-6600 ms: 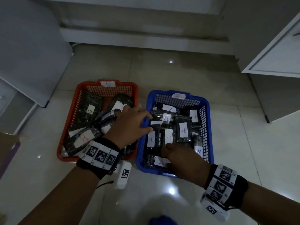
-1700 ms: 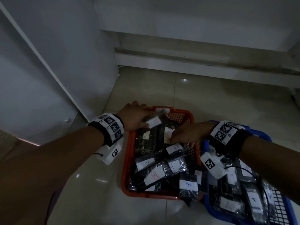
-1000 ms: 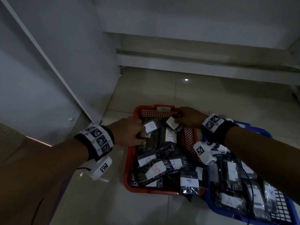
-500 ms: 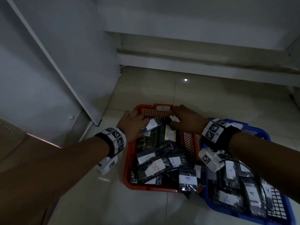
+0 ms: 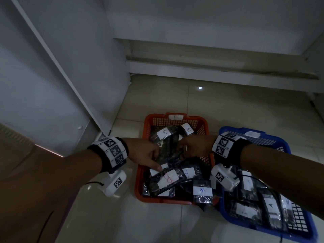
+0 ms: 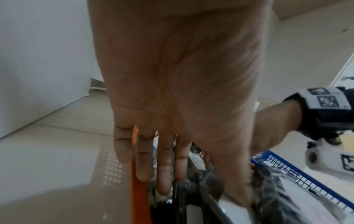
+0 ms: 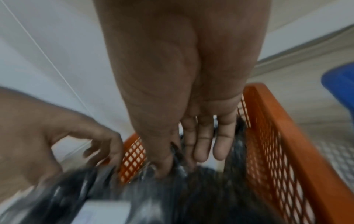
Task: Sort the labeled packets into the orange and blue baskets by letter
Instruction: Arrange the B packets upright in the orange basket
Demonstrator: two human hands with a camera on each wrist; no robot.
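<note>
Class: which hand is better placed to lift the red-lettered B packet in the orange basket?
Left, probably: the left hand reaches right beside the red-lettered packet; the right hand sits farther back.

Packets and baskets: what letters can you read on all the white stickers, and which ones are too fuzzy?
"B" on a far packet in the orange basket.
"B" on the packet beside it.
"B", in red, on a near packet.
"B", in blue, on the packet at the near rim.
"A" on a packet in the blue basket.
Basket tags and other stickers: too blurred to read.
</note>
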